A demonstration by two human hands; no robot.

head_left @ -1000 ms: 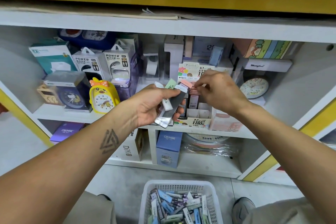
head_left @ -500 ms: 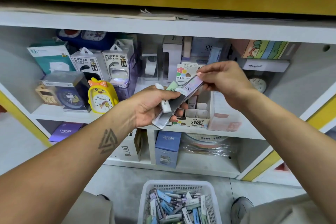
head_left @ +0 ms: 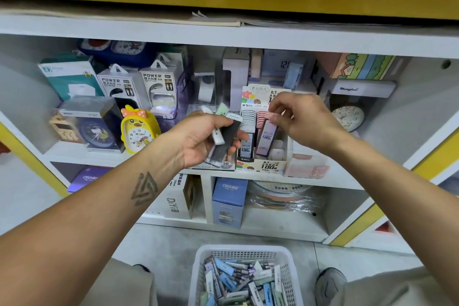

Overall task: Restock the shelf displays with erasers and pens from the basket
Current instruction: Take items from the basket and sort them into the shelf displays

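My left hand (head_left: 207, 136) grips a bundle of slim packs (head_left: 224, 140), dark, white and pale green, in front of the middle shelf. My right hand (head_left: 304, 119) pinches the top of one pink-lilac pack (head_left: 267, 136) and holds it upright in a slot of the open display box (head_left: 263, 165) marked "100". That box stands on the shelf with rows of similar packs at its back. On the floor below, a white basket (head_left: 201, 266) holds several more packs in blue, green and grey.
The shelf (head_left: 236, 33) carries power bank boxes (head_left: 124, 84), a yellow duck clock (head_left: 139, 129), a round clock (head_left: 349, 117) and a pink box (head_left: 306, 166) to the right of the display. Lower cubbies hold a blue box (head_left: 229, 202). A shoe (head_left: 329, 283) sits beside the basket.
My right hand has taken one pack from the bundle in my left hand and moved it down into the display box slot. The left hand has stayed nearly still.
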